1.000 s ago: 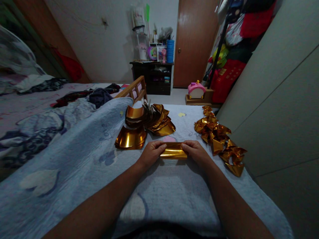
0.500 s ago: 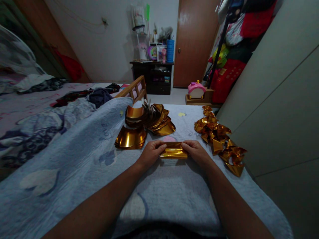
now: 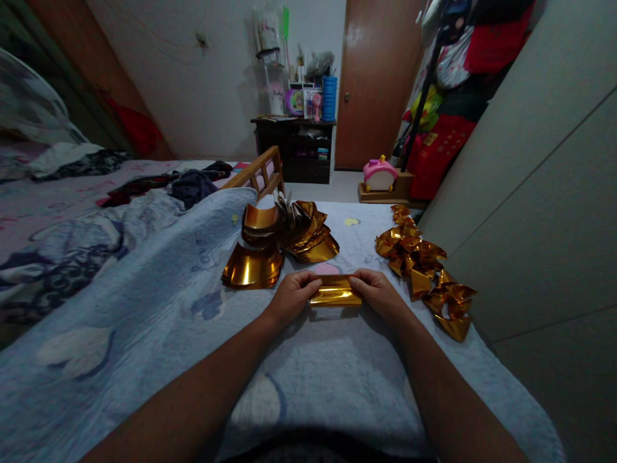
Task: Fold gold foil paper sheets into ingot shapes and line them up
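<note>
Rear cabinet (image 3: 311, 173): small items (image 3: 322, 154) inside. Left hand (image 3: 292, 297) and right hand (image 3: 378, 294), pinched closed, grip opposite ends of a gold sheet (image 3: 335, 293) over open blanket (image 3: 332, 373); folded foil (image 3: 421, 283) lines the blanket's right edge.

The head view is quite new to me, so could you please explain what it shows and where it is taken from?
There is no machine here: a person works bare-handed, and a camera worn on their head looks forward and down. The left hand and right hand pinch opposite ends of a shiny gold strip, thumbs on top. Below them spreads a pale blue cloth. On it, beyond the left hand, are fanned gold sheets; along its right side lie crumpled-looking gold pieces.
</note>
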Tool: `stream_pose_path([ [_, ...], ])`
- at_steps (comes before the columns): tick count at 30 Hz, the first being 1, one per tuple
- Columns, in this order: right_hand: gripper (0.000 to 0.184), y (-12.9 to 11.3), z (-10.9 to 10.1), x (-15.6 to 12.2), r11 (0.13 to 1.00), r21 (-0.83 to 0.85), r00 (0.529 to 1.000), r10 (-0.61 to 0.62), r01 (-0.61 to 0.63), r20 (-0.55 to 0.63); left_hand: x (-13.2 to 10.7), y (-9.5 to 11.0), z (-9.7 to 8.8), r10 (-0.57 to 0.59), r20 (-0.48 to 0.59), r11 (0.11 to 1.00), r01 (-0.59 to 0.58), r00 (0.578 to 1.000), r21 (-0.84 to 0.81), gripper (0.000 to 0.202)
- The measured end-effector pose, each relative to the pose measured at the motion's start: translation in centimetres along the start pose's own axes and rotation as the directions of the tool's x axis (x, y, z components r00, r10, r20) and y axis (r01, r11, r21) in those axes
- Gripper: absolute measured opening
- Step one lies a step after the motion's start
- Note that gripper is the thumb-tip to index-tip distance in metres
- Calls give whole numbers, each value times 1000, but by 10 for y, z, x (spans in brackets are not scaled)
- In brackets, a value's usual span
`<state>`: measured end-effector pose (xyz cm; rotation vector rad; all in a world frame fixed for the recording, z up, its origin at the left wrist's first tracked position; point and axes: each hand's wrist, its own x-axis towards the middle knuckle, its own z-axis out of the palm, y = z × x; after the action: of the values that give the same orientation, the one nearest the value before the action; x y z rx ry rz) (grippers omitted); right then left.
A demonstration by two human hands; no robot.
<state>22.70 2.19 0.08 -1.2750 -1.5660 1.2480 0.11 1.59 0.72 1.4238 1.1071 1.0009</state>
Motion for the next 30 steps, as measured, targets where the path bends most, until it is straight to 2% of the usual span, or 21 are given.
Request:
stream_pose_path([
  [7,30,0,0,0,997,-76,1000,-18,19,14,2,-9,1,-11,-7,1000,10,1000,-14,21],
  [16,31,-8,3,-1,930,-353,995,-89,102,53,4,-6,0,4,-21,993,-1,1000,121,21],
  [30,30,-9,3,-1,934,-341,995,-97,102,33,5,-11,-1,23,-41,988,-17,999,151,20],
])
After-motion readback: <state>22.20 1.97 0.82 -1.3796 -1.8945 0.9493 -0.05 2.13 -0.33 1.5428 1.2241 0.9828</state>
